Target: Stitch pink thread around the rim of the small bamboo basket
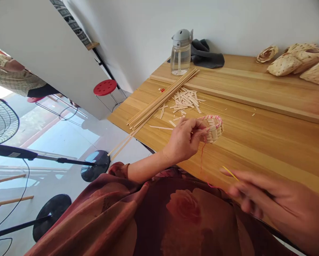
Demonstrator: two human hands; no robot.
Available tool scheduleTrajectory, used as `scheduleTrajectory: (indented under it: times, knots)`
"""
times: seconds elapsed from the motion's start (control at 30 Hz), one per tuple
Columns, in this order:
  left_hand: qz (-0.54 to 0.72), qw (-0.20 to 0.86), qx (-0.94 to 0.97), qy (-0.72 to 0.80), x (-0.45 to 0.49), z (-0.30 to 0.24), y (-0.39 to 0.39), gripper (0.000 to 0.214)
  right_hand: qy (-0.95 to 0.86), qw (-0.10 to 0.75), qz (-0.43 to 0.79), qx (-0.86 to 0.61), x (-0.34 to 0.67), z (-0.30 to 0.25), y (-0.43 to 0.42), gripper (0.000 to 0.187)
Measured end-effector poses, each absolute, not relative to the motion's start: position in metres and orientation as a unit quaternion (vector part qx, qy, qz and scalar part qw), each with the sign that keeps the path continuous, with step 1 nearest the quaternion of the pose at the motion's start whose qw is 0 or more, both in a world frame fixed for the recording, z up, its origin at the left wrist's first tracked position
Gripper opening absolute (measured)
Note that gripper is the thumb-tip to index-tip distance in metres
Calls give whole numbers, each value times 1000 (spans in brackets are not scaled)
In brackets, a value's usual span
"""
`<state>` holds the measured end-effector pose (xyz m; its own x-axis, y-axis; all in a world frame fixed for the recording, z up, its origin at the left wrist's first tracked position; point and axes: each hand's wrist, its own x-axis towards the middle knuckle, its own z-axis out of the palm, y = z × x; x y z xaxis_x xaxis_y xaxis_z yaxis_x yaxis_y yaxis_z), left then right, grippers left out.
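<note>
A small woven basket [215,134] is pinched at its rim by my left hand [184,138]. Pink-red thread wraps part of that rim. From beneath my left fingers a red thread [201,156] hangs down and runs over toward my right hand [266,199], which is blurred at the lower right. Between my right thumb and index finger sits a thin yellow needle-like tool [231,173], its tip pointing up and left. A pale narrow strip [161,127] sticks out to the left from behind my left hand.
Long wooden strips [162,99] lie beside a pile of short cut pieces [186,99]. A water bottle [180,53] and dark cloth [206,55] stand behind them. Several woven pieces [284,64] rest at back right. A red stool [105,87] and fan base [95,165] are on the floor.
</note>
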<state>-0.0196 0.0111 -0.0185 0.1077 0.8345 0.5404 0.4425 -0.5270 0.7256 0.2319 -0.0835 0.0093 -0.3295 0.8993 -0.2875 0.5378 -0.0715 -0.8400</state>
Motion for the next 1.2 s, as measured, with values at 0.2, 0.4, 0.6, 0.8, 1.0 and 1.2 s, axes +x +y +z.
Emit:
scheduleTrajectory:
  times: [0.2,0.4,0.6,0.8,1.0,1.2]
  knots:
    - [500,341,659,447,-10,-16,-8,5,-687,242,408,-551,191,24,-40,48]
    - [479,392,627,473,-10,-19,-10,10,-697,252,403,-537,180,27,-42,33]
    - [472,448,602,464,-6,-20,-7,18,-686,233,402,-560,180,29,-39,36]
    - [474,441,605,464,-4,-20,-8,15,-668,229,421,-568,181,28,-35,40]
    - [466,413,623,473,-3,-22,-7,15,-650,228,446,-572,183,26,-35,40]
    - [467,370,654,467,-1,-20,-8,14,-642,234,460,-567,184,24,-34,39]
